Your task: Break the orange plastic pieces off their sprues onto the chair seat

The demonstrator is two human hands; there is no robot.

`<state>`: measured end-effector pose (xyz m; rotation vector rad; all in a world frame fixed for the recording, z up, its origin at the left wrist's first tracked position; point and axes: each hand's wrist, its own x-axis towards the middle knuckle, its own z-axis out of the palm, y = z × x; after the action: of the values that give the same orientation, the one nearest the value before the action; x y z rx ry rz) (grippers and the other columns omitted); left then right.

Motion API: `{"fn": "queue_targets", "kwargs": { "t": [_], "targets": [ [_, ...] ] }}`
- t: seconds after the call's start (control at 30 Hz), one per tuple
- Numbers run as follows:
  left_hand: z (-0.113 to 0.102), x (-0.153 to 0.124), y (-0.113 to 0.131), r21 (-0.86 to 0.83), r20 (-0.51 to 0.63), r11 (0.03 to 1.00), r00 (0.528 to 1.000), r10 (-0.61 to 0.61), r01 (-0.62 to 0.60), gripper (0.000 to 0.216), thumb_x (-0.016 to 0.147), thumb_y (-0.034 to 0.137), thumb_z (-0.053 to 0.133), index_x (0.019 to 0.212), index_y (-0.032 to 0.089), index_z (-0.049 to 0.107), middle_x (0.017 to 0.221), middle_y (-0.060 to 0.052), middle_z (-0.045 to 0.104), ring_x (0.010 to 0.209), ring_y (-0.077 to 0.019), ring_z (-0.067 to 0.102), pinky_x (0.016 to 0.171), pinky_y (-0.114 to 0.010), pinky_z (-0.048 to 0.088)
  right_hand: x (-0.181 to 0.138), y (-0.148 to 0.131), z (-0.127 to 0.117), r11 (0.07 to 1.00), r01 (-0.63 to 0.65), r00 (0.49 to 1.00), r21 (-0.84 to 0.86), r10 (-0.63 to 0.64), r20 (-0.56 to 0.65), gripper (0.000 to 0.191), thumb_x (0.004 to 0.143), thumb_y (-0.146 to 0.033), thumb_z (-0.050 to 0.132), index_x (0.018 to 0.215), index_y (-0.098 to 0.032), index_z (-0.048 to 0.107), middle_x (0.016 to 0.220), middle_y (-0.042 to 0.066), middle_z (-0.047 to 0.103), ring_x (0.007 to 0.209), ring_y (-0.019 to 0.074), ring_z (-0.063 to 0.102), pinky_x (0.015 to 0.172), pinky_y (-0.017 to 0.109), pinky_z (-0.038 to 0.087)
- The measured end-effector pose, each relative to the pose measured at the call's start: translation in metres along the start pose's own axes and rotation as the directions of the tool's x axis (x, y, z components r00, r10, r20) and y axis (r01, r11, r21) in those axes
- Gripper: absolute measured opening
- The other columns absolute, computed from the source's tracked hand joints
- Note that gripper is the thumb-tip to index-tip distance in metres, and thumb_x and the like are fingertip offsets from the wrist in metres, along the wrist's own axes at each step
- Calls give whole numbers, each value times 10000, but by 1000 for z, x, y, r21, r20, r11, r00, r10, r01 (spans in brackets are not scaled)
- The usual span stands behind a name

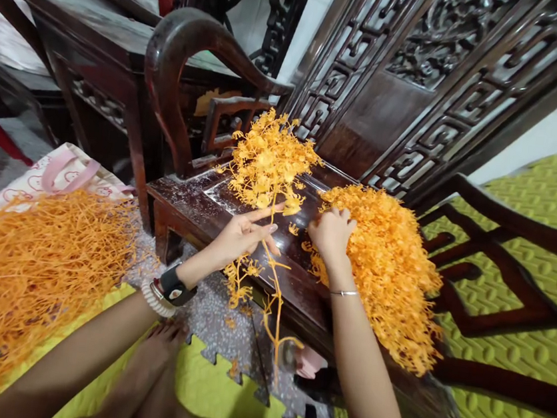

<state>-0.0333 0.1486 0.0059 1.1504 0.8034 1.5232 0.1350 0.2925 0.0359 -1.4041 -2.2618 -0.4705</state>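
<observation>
My left hand (245,235) pinches the thin stem of an orange artificial flower sprig (268,164), whose blossoms stand up above the dark wooden chair seat (198,203) while its stem trails down past the seat's front edge. My right hand (332,234) is curled, fingers pressed into a large heap of loose orange plastic flowers (392,269) that covers the right half of the seat. A watch and a bead bracelet sit on my left wrist, a thin bangle on my right.
A big pile of bare orange plastic stems (24,274) lies on the floor at left, beside a pink-handled bag (66,171). Carved chair back (423,84) rises behind. Yellow-green foam mat (546,239) lies to the right. My foot (162,343) rests below the seat.
</observation>
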Motion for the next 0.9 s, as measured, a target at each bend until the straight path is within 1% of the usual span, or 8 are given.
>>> {"fn": "queue_targets", "kwargs": {
  "t": [0.13,0.27,0.33,0.4,0.5,0.67,0.83,0.9],
  "targets": [
    [-1,2,2,-81,-58,996,998,-25,20,529,801,373,611,1294,198,535,589,-33,669,349,-25,203,395,-231,93,-3,-3,5,998,18,991,-58,-10,137,133,742,-185,589,689,-121,693,1000,198,651,1099,397,485,930,677,291],
    [-1,6,5,-108,-66,993,997,-47,40,497,802,347,608,1271,192,552,569,-31,654,337,-20,233,398,-226,91,-2,-19,-8,985,124,991,121,-118,-58,264,872,-262,472,855,-144,707,1247,157,568,1261,368,374,1040,682,139],
    [-2,9,5,-104,-69,993,996,-60,52,477,801,343,605,1252,192,564,562,-35,651,343,-28,296,400,-221,100,-1,-28,-18,899,201,976,388,-150,-159,396,950,-340,329,975,-184,692,1252,121,576,1249,299,412,1061,589,231],
    [-3,14,5,-69,-74,996,995,-65,60,443,801,349,602,1211,181,592,564,-43,657,358,-39,346,402,-214,114,-1,-36,-26,719,236,971,654,-151,-184,532,979,-426,193,1003,-212,680,1163,96,628,1162,236,502,1013,468,365],
    [-4,21,4,30,-89,999,995,-40,43,396,809,366,593,1142,153,620,618,-56,687,373,-48,352,404,-202,163,-5,-45,-32,509,173,979,843,-179,-93,506,933,-557,312,902,-204,674,951,70,677,939,203,606,866,363,475],
    [-3,33,4,124,-188,980,966,175,-154,187,761,276,652,895,147,657,873,-44,689,782,-120,590,711,-202,415,-12,-52,-33,416,103,969,904,-248,4,285,859,-464,539,875,-189,614,799,26,652,727,163,606,717,291,492],
    [-4,44,1,-17,-187,1000,982,21,-25,146,797,284,599,809,145,642,755,-7,629,696,-98,552,634,-190,392,-10,-50,-29,398,82,973,914,-232,14,260,830,-435,574,894,-185,606,841,43,651,724,158,594,721,298,495],
    [-6,44,-1,-51,-178,997,983,41,-51,137,782,270,615,821,143,651,735,0,620,680,-91,542,642,-190,392,-9,-48,-27,353,34,972,935,-229,51,272,813,-449,591,889,-187,599,814,35,643,701,151,594,704,294,498]
  ]
}}
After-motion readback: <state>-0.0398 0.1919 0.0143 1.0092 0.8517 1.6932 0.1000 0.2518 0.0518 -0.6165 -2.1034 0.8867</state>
